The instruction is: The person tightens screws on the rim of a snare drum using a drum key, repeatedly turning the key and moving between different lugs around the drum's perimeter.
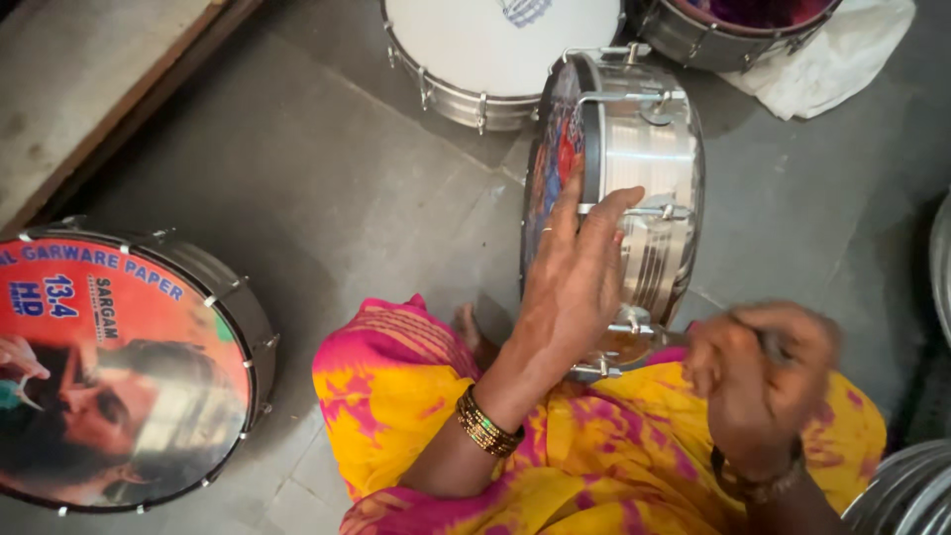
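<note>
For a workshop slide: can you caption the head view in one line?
Left hand steadies a metal-shelled drum standing on edge; blurred right hand beside it.

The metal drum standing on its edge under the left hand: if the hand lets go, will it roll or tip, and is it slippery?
The drum rests on its round rim, so it would probably roll or fall flat without the left hand steadying it. Its shiny ribbed shell looks smooth, perhaps slippery. The thin printed head seems the part easiest to damage.
</note>
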